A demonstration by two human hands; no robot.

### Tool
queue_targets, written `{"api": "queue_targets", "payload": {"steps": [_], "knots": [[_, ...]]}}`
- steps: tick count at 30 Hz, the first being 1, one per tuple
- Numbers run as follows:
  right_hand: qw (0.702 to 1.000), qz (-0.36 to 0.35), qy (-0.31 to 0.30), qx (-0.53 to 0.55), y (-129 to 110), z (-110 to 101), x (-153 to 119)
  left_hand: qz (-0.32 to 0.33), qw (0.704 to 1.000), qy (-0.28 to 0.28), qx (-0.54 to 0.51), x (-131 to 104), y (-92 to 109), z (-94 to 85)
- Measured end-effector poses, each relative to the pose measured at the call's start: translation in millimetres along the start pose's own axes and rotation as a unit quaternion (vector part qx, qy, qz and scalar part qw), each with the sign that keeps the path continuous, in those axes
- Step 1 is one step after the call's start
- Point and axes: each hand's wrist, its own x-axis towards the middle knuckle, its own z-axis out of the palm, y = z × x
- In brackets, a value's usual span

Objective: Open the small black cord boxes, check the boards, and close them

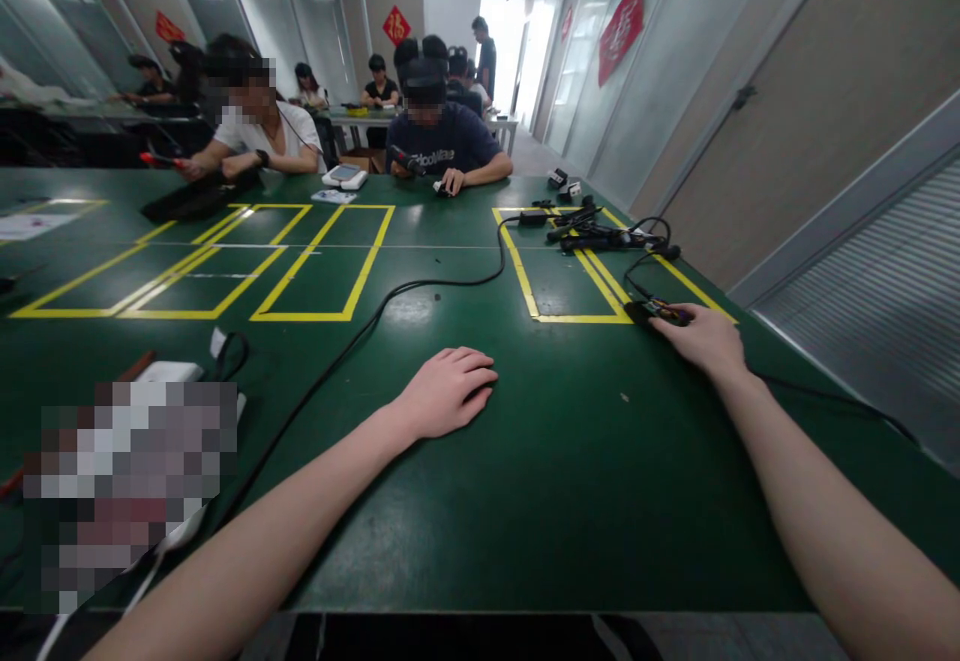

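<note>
My left hand [450,391] lies palm down on the green table, fingers stretched out and holding nothing. Off to the right, my right hand [709,336] is closed round a small dark device with coloured wires [660,311], near the corner of a yellow tape box. Part of the device is hidden by my fingers, so its exact kind does not show. A dark cable runs from the device toward a heap of black cables and dark parts [592,234] beyond it. Another black cable [390,291] crosses the table to the left of my left hand.
Yellow tape rectangles [304,317] mark the green table [562,501]. At left lies a blurred-out item [135,481] with white cords. Across the table, one person [442,141] handles a small white-and-black part; another [277,131] sits beside a white device [345,177].
</note>
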Motion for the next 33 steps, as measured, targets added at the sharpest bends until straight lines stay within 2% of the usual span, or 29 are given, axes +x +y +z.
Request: {"api": "queue_targets", "payload": {"steps": [1,3,7,10,12,17,19,21,27,33], "knots": [[1.0,0.017,-0.009,-0.007,-7.5,-0.3,-2.6,-0.002,1.0,0.003,-0.002,-0.2,-0.1,0.3],[1.0,0.004,-0.025,0.004,-24.8,0.6,-9.1,0.001,1.0,0.003,-0.005,-0.5,-0.3,1.1],[0.993,-0.087,-0.061,0.048,-63.8,6.9,-29.4,0.001,1.0,0.006,-0.006,-0.3,0.4,1.4],[0.976,-0.172,-0.095,0.097,-94.9,10.1,-52.7,-0.003,1.0,0.011,-0.004,0.0,2.1,-0.5],[0.949,-0.245,-0.128,0.15,-115.6,8.6,-71.2,0.001,1.0,0.027,-0.008,0.1,3.6,-2.5],[0.832,-0.436,-0.248,0.236,-156.0,-7.0,-115.3,0.058,0.993,0.087,-0.062,0.1,11.1,-6.1],[0.799,-0.472,-0.28,0.248,-163.6,-12.9,-126.3,0.074,0.991,0.085,-0.075,0.1,14.7,-5.5],[0.786,-0.488,-0.286,0.249,-166.1,-15.9,-131.6,0.078,0.991,0.072,-0.079,-0.1,17.3,-4.1],[0.79,-0.516,-0.241,0.226,-162.0,-13.5,-130.0,0.047,0.993,0.059,-0.092,-1.2,17.8,-2.7],[0.788,-0.514,-0.22,0.259,-162.5,-16.0,-128.0,0.033,0.995,0.035,-0.084,-0.4,17.5,-4.1]]}}
